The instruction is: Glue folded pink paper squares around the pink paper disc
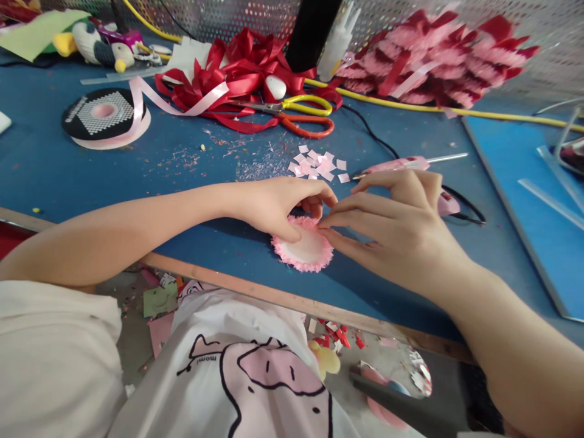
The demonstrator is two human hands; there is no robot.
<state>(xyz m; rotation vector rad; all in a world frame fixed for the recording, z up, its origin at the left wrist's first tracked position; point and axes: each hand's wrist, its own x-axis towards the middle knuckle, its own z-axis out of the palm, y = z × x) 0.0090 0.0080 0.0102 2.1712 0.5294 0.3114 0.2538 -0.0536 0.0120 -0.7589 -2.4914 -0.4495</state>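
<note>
A round white disc with a fluffy pink rim (305,254) is near the front edge of the blue table. My left hand (278,204) grips it, thumb on the white face and fingers curled behind the far rim. At the disc's right rim, my right hand (392,225) has thumb and fingertips pinched together; whatever lies between them is too small to make out. Beyond the hands is a loose pile of small pink ribbon squares (314,163). A pink glue gun (396,164) lies behind my right hand, which partly hides it.
Scissors (305,114) with yellow and orange handles rest by a heap of red ribbon (237,67). A ribbon spool (106,115) lies at left, pink fluffy pieces (424,61) at back right. A yellow cable (387,100) crosses behind; a blue board (524,201) is at right.
</note>
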